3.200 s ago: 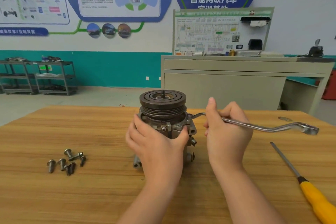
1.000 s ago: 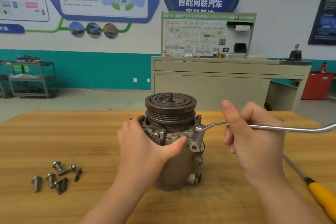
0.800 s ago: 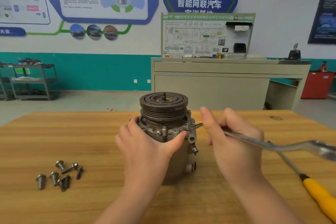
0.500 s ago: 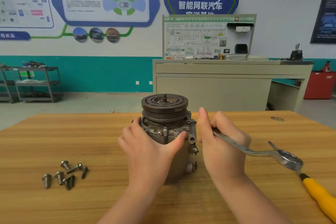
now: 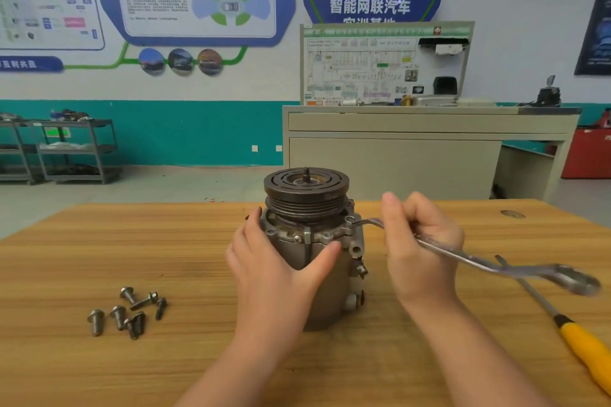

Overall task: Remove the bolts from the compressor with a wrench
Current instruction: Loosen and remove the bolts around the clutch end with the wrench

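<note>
A grey metal compressor (image 5: pixel 305 208) with a dark grooved pulley on top stands upright mid-table. My left hand (image 5: pixel 277 271) wraps around its body from the front left, thumb across the housing. My right hand (image 5: pixel 420 248) grips the shaft of a silver ring wrench (image 5: pixel 479 263). The wrench's near end sits at a bolt on the compressor's right flange (image 5: pixel 350 221); its far ring end hangs blurred to the right. Several removed bolts (image 5: pixel 129 311) lie loose on the table at the left.
A yellow-handled screwdriver (image 5: pixel 582 344) lies on the wooden table (image 5: pixel 99 241) at the right, its shaft passing under the wrench. Beyond the table stand a beige workbench with a display board, metal shelf carts at the left and a red cabinet at the right.
The wrench handle has swung down and toward me, then back out to the right and slightly up, with its end kept at the flange bolt. My left hand has kept its hold.
</note>
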{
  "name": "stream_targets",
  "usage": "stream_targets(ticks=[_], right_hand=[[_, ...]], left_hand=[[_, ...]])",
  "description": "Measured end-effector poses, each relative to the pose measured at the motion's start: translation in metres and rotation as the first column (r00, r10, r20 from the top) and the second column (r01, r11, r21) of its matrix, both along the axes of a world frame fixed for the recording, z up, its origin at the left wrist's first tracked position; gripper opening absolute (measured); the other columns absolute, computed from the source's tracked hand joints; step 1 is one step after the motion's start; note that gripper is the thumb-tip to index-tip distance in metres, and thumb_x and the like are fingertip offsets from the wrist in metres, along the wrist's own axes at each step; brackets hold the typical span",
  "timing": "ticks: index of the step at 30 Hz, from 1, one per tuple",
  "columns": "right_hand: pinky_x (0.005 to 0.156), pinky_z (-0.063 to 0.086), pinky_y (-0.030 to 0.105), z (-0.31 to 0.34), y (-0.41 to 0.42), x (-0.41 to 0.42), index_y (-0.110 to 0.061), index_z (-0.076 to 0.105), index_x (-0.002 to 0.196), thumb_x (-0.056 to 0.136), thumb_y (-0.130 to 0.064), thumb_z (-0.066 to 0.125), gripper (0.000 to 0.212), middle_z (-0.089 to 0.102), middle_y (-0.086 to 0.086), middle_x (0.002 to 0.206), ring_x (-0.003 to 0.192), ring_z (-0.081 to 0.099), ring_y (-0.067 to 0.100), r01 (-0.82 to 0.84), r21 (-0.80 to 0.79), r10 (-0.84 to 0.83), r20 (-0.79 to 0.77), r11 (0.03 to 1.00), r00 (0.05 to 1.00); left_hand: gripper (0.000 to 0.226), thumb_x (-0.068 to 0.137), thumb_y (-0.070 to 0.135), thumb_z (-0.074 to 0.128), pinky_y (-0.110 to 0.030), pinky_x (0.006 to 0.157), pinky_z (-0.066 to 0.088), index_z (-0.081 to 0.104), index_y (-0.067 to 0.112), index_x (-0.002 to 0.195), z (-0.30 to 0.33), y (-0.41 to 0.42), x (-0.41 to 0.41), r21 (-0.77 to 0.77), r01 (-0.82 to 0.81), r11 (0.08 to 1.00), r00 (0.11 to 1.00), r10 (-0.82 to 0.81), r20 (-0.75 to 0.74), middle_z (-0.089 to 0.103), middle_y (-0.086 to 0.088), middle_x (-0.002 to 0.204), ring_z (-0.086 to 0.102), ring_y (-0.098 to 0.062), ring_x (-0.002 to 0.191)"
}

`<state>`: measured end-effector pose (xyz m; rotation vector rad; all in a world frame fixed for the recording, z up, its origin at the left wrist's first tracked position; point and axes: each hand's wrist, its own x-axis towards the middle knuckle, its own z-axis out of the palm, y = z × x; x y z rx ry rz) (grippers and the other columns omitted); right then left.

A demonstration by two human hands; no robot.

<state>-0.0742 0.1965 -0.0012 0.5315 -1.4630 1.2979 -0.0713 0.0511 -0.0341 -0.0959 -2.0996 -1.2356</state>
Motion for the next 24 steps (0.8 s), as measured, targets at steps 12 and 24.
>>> stream_targets(ticks=[12, 24], right_hand=[[0.038, 0.038, 0.019, 0.017, 0.021, -0.011, -0.024, 0.043, 0.052, 0.090, -0.035, 0.067, 0.046, 0.051, 0.000, 0.042, 0.036, 0.048, 0.010, -0.060, -0.335, 0.127, 0.183, 0.940, 0.975], [0.050, 0.019, 0.006, 0.007, -0.015, 0.010, -0.023, 0.032, 0.066, 0.091, -0.008, 0.055, 0.037, 0.023, -0.013, 0.060, 0.053, 0.023, 0.006, 0.399, 0.186, -0.347, -0.258, 0.898, 0.902]], left_hand=[[0.121, 0.048, 0.083, 0.054, -0.028, 0.103, 0.020, 0.023, 0.025, 0.149, -0.002, -0.003, -0.007, 0.007, 0.020, 1.000, 1.000, -0.020, 0.003, 0.032, 0.004, 0.142, 0.020, -0.010, 0.131], [0.120, 0.048, 0.084, 0.051, -0.027, 0.103, 0.019, 0.024, 0.026, 0.148, -0.001, -0.005, -0.006, -0.017, 0.026, 1.000, 1.000, -0.026, 0.015, 0.032, 0.003, 0.141, 0.021, -0.011, 0.131]])
